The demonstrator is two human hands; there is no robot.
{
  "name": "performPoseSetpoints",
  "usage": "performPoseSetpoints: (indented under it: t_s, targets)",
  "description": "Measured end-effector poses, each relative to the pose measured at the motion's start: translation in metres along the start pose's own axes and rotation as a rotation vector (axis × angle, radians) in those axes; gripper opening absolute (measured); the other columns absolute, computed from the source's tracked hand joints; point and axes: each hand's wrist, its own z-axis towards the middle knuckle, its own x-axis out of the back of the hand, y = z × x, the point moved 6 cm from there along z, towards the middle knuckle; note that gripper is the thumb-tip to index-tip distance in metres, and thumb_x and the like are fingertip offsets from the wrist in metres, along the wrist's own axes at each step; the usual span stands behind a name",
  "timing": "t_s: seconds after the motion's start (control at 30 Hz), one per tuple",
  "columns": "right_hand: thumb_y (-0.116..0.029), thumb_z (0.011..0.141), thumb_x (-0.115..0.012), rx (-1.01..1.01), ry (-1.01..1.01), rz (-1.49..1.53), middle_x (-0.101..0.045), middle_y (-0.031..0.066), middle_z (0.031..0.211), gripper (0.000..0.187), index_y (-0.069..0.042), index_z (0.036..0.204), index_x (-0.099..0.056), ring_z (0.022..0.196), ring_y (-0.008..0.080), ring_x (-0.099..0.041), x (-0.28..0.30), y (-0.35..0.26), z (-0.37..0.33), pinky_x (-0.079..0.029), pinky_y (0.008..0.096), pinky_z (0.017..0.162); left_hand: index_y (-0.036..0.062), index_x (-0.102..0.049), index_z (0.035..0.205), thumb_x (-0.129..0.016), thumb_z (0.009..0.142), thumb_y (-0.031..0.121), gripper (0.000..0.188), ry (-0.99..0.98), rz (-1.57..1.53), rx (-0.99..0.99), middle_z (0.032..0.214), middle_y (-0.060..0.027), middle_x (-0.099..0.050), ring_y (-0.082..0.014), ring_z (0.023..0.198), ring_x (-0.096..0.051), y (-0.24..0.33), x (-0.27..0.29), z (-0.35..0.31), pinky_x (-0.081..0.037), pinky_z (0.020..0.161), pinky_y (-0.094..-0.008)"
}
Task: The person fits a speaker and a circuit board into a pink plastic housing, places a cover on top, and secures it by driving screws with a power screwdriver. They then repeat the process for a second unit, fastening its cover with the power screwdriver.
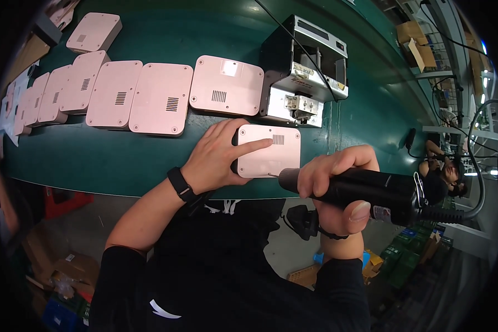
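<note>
You are holding the pale pink box (279,156) on the green counter (149,161), near its front edge, vented face up. Your left hand (218,152) is clasping its left end, thumb and fingers spanning the side, index lying across the face — probably to stop it twisting. Your right hand (327,169) is wrapping its fingers around the black power screwdriver (376,191), whose bit is pointing at the near edge — whether it is touching, I cannot tell. Other pink boxes (163,99) are sitting behind and leftward, seemingly keeping out of the tool's way.
</note>
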Motion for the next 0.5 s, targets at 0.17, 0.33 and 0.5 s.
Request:
performPoseSetpoints:
  t_s: [0.17,0.33,0.5]
  targets:
    - [-0.073,0.077,-0.082,0.016,-0.010,-0.009,-0.057,0.0043,0.070,0.078,-0.009,0.106,-0.048,0.059,0.0208,-0.059,0.001,0.000,0.002,-0.050,0.0346,0.057,0.0355,-0.066,0.144,-0.095,0.062,0.024,0.088,-0.003,0.002,0.008,0.143,-0.0160,-0.054,-0.0372,0.134,-0.053,0.000,0.001,0.000,-0.044,0.111,-0.0482]
    - [-0.073,0.078,-0.081,0.014,-0.010,0.006,-0.056,0.0040,0.070,0.076,-0.009,0.105,-0.048,0.058,0.0207,-0.059,0.003,0.004,0.004,-0.050,0.0345,0.056,0.0327,-0.067,0.142,-0.093,0.068,0.022,0.079,0.018,0.023,-0.052,0.146,-0.0148,-0.051,-0.0362,0.139,-0.050,0.011,0.007,0.000,-0.040,0.118,-0.0505]
    - [-0.044,0.082,-0.092,-0.015,-0.138,0.265,-0.064,0.0093,0.086,0.068,-0.006,0.117,-0.048,0.083,0.0229,-0.064,0.012,0.007,-0.001,-0.055,0.0421,0.083,0.0259,-0.073,0.128,-0.087,0.079,0.018,0.052,-0.032,-0.019,-0.292,0.148,-0.0119,-0.053,-0.0342,0.147,-0.046,0.029,0.010,-0.002,-0.033,0.126,-0.0549]
